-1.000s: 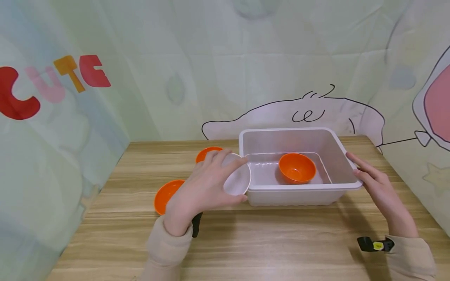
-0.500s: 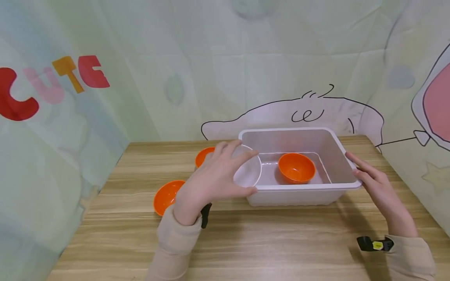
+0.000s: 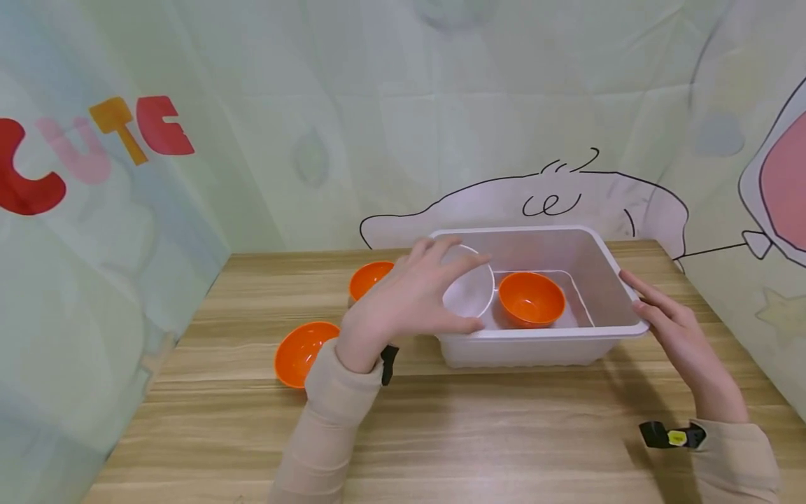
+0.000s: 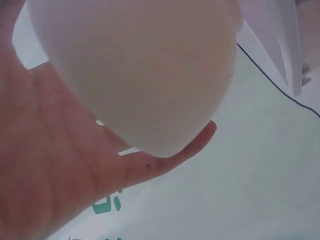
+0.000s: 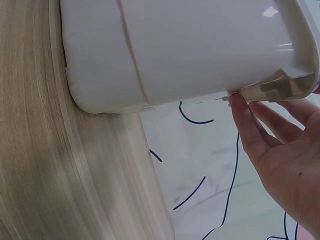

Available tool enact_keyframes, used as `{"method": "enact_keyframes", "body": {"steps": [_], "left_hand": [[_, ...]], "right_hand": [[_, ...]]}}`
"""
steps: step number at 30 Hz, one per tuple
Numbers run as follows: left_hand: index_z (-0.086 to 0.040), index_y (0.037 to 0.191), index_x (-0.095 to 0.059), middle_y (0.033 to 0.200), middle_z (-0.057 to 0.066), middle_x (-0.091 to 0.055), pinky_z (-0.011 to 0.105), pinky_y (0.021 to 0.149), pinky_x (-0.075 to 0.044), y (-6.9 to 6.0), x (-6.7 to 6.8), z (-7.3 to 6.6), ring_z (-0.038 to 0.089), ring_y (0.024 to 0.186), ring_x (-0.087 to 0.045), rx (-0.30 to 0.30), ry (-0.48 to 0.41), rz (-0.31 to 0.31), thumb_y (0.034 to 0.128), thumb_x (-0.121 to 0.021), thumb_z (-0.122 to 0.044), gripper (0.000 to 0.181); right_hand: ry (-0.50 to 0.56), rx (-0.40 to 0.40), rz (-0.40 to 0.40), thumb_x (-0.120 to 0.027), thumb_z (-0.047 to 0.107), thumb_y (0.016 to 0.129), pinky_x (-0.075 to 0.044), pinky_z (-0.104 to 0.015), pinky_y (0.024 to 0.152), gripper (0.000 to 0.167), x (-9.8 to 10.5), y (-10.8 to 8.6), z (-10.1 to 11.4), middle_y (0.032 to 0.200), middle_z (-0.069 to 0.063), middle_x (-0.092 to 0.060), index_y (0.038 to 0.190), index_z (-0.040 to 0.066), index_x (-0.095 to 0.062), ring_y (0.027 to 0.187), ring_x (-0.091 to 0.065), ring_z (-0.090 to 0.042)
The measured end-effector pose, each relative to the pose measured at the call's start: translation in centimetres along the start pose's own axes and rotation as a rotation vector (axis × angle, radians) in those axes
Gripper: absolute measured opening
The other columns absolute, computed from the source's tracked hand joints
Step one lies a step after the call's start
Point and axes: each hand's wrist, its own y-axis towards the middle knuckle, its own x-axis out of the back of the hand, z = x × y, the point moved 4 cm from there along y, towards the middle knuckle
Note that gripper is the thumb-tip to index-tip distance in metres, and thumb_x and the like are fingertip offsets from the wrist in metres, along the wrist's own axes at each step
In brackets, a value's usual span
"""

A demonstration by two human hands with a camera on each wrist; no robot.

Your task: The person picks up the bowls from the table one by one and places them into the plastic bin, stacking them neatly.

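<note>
My left hand point(image 3: 409, 294) grips a white bowl point(image 3: 469, 283) by its sides, thumb near and fingers far, above the left end of a white plastic bin point(image 3: 535, 353). In the left wrist view the bowl point(image 4: 145, 65) fills the upper middle, with fingers curved about it. Inside the bin sits an orange bowl point(image 3: 532, 299), apart from the white one. My right hand point(image 3: 676, 329) holds the bin's right rim. From the right wrist view, fingertips of that hand point(image 5: 280, 135) meet the underside of the rim, while its thumb is mostly hidden.
Two more orange bowls stand on the wooden table point(image 3: 504, 434) left of the bin: a nearer one point(image 3: 302, 353), partly behind my left arm, and a farther one point(image 3: 368, 278). A printed curtain point(image 3: 283, 140) hangs behind the table's back edge.
My left hand has carried the white bowl rightward, from beside the bin's left rim to over its interior. My right hand, the bin and the orange bowls have stayed put.
</note>
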Motion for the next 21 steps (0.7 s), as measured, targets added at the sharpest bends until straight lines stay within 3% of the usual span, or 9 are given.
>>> {"method": "enact_keyframes", "body": {"steps": [7, 21], "left_hand": [[-0.039, 0.142, -0.041, 0.153, 0.001, -0.031, 0.049, 0.103, -0.041, 1.8, -0.6, 0.2, 0.029, 0.136, -0.032, 0.001, -0.006, 0.052, 0.0778, -0.069, -0.057, 0.072], [-0.039, 0.144, -0.039, 0.155, 0.001, -0.029, 0.044, 0.100, -0.045, 4.2, -1.1, 0.5, 0.029, 0.138, -0.029, -0.014, -0.058, 0.076, 0.0773, -0.070, -0.056, 0.075]], "right_hand": [[-0.044, -0.010, 0.000, -0.042, 0.024, 0.103, -0.037, 0.001, 0.084, 0.048, 0.0, 0.0, 0.0, 0.147, 0.022, -0.037, 0.150, 0.017, -0.033, 0.116, -0.041, 0.011], [-0.057, -0.017, 0.000, -0.042, 0.025, 0.103, -0.037, 0.001, 0.085, 0.048, 0.0, 0.0, 0.0, 0.150, 0.021, -0.035, 0.150, 0.018, -0.033, 0.120, -0.038, 0.011]]}}
